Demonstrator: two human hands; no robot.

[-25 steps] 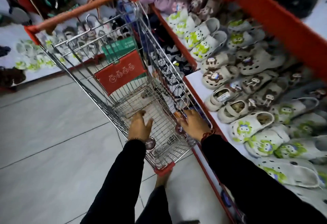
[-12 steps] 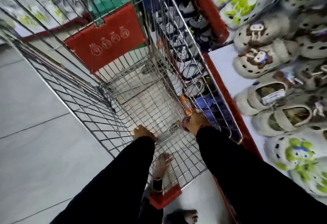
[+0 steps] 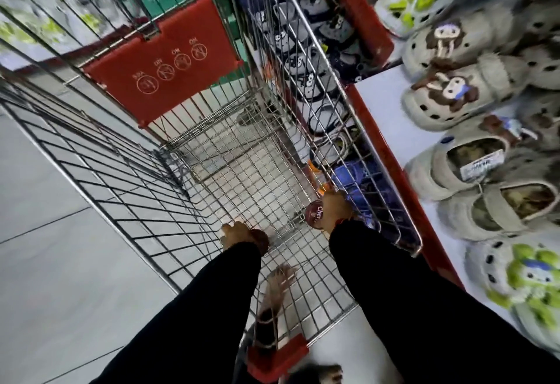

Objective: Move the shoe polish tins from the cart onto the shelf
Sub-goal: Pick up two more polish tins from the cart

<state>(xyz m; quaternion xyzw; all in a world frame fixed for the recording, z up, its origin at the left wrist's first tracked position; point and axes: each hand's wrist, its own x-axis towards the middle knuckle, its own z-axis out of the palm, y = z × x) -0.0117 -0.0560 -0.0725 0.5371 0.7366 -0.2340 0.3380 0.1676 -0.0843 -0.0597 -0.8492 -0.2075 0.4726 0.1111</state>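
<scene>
Both hands reach deep in the cart (image 3: 303,153): right hand (image 3: 335,208) grips a polish tin (image 3: 315,214), left hand (image 3: 239,236) closes over another; none visibly shelved yet.

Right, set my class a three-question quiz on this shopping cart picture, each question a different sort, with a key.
1. True or false: both hands are down inside the cart.
2. Which hand holds the tin with a readable red lid? A) left B) right
3. Fill in: the shelf on the cart's right displays ____.

Key
1. True: the left hand and right hand are both near the cart floor.
2. B
3. Shoes, clog-style with cartoon faces.
</scene>
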